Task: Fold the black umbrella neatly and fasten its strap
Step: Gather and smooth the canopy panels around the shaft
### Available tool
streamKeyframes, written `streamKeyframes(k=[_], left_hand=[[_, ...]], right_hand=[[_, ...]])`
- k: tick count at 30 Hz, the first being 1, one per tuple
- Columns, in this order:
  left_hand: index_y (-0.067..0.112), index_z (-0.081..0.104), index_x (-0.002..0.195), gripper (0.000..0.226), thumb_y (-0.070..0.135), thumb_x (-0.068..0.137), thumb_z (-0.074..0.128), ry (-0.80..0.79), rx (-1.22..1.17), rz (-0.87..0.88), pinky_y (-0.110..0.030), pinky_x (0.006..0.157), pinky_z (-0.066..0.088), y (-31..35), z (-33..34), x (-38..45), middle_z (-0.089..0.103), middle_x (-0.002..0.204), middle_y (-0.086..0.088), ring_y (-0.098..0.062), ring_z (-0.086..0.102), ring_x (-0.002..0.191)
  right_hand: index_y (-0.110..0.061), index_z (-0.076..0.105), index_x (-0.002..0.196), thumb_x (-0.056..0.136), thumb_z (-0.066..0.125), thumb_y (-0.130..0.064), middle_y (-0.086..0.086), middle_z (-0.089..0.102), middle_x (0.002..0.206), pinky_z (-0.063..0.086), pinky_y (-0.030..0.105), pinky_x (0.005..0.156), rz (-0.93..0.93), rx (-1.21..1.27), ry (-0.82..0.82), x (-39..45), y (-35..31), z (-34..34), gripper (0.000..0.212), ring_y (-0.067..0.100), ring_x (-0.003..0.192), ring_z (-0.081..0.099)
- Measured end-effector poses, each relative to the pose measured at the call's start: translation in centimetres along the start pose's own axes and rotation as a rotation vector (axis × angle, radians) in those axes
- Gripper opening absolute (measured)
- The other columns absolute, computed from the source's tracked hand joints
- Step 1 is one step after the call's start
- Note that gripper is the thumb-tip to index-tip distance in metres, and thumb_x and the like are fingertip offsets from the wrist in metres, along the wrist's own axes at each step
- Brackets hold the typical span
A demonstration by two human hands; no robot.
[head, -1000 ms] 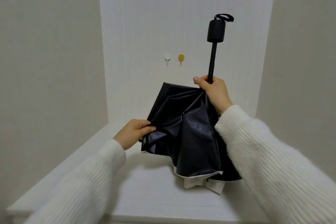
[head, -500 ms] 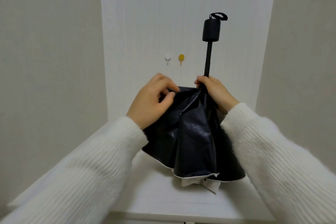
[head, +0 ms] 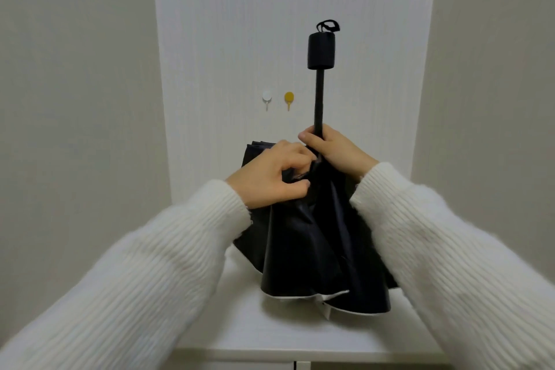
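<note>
Your left hand [head: 271, 176] is raised in front of you, back toward the camera, fingers curled inward and thumb pressed against them in a pinching grasp on dark fabric. Your right hand [head: 333, 149] sits just beside it, slightly higher, closed in a fist around a thin black shaft, thumb on the left side. The two hands nearly touch. Both forearms, in white ribbed sleeves [head: 156, 276], extend from the lower corners and converge toward the centre.
</note>
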State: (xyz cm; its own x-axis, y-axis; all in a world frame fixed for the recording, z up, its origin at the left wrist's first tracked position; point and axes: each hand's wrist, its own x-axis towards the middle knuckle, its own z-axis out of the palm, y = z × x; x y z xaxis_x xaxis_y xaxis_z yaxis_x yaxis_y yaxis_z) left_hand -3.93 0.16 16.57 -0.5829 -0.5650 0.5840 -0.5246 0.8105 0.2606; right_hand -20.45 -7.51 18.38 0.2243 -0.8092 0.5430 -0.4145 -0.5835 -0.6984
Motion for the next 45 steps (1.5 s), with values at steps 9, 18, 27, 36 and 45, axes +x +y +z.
streamKeyframes(k=[9, 18, 27, 36, 45], left_hand=[[0.033, 0.040, 0.112, 0.039, 0.033, 0.078, 0.060, -0.003, 0.094, -0.274, -0.044, 0.080, 0.054, 0.1, -0.9, -0.9, 0.064, 0.107, 0.003, -0.019, 0.064, 0.090], [0.030, 0.055, 0.074, 0.023, 0.052, 0.079, 0.059, -0.002, 0.456, -0.160, -0.032, 0.090, 0.031, -2.0, -3.8, -0.9, 0.058, 0.087, 0.005, -0.012, 0.044, 0.099], [0.012, 0.059, 0.076, 0.015, 0.021, 0.084, 0.068, 0.209, -0.159, -0.331, -0.014, 0.067, 0.043, -3.5, -3.3, -1.2, 0.058, 0.073, 0.002, -0.008, 0.052, 0.069], [0.027, 0.056, 0.102, 0.024, 0.010, 0.086, 0.063, 0.393, -0.315, -0.337, -0.020, 0.074, 0.048, -6.1, -1.6, -1.8, 0.059, 0.107, 0.008, -0.010, 0.055, 0.080], [0.015, 0.064, 0.092, 0.024, -0.005, 0.079, 0.067, -0.179, -0.359, -0.625, -0.024, 0.067, 0.055, -10.8, 1.7, -5.3, 0.066, 0.085, -0.002, -0.011, 0.063, 0.073]], right_hand=[[-0.019, 0.063, 0.105, 0.080, 0.069, -0.024, 0.000, 0.066, 0.089, 0.054, 0.032, 0.081, 0.025, 0.181, 0.185, 0.1, 0.5, 1.1, 0.026, 0.017, 0.083, 0.067], [-0.017, 0.063, 0.110, 0.085, 0.065, -0.012, 0.000, 0.062, 0.087, 0.050, 0.023, 0.078, -0.022, 0.289, 0.245, 0.0, 0.5, 2.1, 0.025, 0.012, 0.082, 0.063], [-0.009, 0.068, 0.101, 0.087, 0.066, -0.018, -0.001, 0.060, 0.079, 0.050, 0.019, 0.072, 0.025, 0.371, 0.194, -0.4, 0.3, 2.0, 0.016, 0.012, 0.076, 0.059], [-0.009, 0.071, 0.103, 0.083, 0.071, -0.018, -0.005, 0.061, 0.073, 0.050, 0.017, 0.065, 0.158, 0.573, 0.054, -0.4, 0.2, 0.8, 0.022, 0.008, 0.068, 0.059], [-0.013, 0.063, 0.082, 0.088, 0.066, -0.033, -0.008, 0.057, 0.070, 0.043, 0.012, 0.062, 0.063, 0.330, 0.344, -0.2, 1.2, 1.0, 0.021, 0.005, 0.065, 0.053]])
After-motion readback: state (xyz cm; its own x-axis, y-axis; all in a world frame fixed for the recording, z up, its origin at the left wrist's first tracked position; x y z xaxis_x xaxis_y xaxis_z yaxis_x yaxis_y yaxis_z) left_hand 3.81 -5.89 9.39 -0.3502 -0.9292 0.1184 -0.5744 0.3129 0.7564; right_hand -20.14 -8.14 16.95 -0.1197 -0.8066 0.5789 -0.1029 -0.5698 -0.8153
